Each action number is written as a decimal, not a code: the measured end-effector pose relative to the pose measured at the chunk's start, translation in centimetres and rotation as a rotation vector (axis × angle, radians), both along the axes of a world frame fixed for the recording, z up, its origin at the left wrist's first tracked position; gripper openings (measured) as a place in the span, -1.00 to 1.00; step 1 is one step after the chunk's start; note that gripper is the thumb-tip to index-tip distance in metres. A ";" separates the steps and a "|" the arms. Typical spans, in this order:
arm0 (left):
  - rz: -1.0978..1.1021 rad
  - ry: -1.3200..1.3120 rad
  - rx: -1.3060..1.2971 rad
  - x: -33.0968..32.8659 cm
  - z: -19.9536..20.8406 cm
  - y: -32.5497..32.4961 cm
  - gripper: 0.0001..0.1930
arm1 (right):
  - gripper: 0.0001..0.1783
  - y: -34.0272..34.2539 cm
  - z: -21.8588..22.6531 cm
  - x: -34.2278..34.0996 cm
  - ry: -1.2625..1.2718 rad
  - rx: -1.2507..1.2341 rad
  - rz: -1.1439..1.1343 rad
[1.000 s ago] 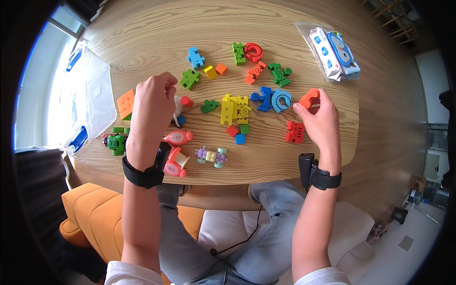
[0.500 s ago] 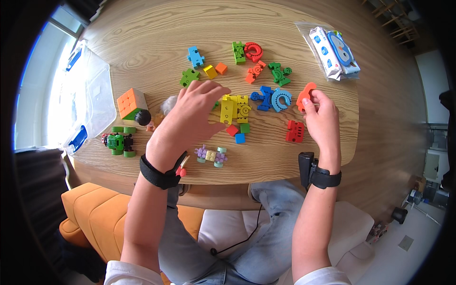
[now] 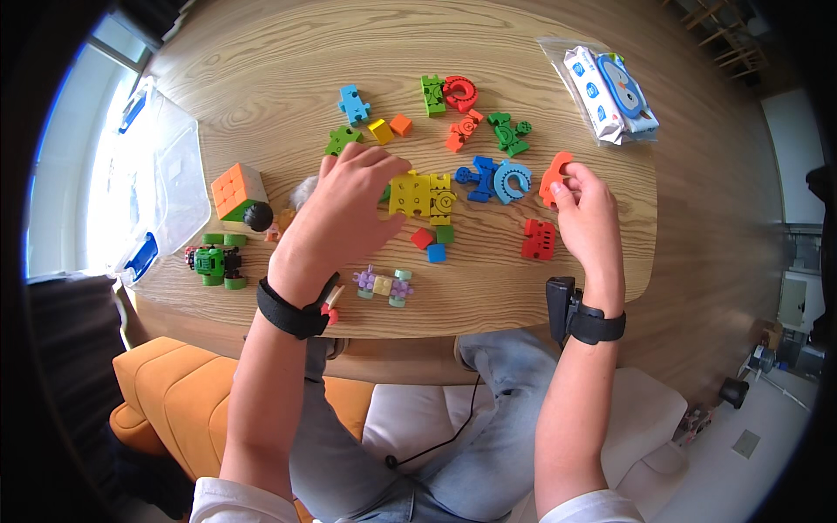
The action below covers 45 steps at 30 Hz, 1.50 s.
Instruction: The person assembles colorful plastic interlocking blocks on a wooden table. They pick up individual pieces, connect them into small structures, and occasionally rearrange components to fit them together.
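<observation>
My left hand (image 3: 344, 205) hovers over the middle of the table, its thumb spread from the fingers and nothing gripped that I can see. In the gap between thumb and fingertips lies a yellow puzzle block (image 3: 408, 195), against another yellow block (image 3: 442, 199). Part of a green piece (image 3: 385, 193) shows by the fingers, mostly hidden. My right hand (image 3: 586, 202) pinches an orange puzzle piece (image 3: 554, 178) just above the table. Below that piece sits a red block (image 3: 539, 239); to its left are a dark blue piece (image 3: 479, 179) and a light blue curved piece (image 3: 512, 181).
Farther back lie a light blue piece (image 3: 353, 105), green pieces (image 3: 507, 133) and a red curved piece (image 3: 460, 91). A puzzle cube (image 3: 237, 192), green toy truck (image 3: 215, 261) and clear bin (image 3: 170, 174) stand left. Wipes (image 3: 615, 96) lie back right; a small toy car (image 3: 382, 285) sits in front.
The yellow block by my left hand now shows a wider face and reaches farther left. That hand has shifted slightly left. The orange piece stays in my right hand, tilted a little differently.
</observation>
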State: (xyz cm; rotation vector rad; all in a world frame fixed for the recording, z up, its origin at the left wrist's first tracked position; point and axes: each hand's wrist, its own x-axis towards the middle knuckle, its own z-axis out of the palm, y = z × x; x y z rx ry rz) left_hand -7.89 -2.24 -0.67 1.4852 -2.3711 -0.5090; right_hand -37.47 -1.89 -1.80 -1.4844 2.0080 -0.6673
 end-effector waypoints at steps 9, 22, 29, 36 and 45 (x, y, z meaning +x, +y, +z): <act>0.040 -0.048 0.026 0.2 -0.5 -0.3 -0.36 | -0.69 0.0 -0.2 -0.6 0.040 0.121 0.004; 0.008 -0.019 0.083 -0.6 -0.5 -0.3 -0.34 | -0.69 -0.8 -0.9 -0.6 0.093 0.101 -0.013; 0.008 -0.012 0.061 -1.0 -0.7 0.1 -0.36 | -0.72 -1.0 -0.9 0.3 0.114 0.049 -0.014; 0.011 0.000 0.068 -1.2 -0.7 0.4 -0.30 | -0.74 -1.3 -2.4 -0.2 0.176 -0.030 0.005; 0.017 -0.013 0.081 -1.1 -0.8 0.4 -0.22 | -0.78 -1.3 -2.0 -0.2 0.153 0.025 -0.005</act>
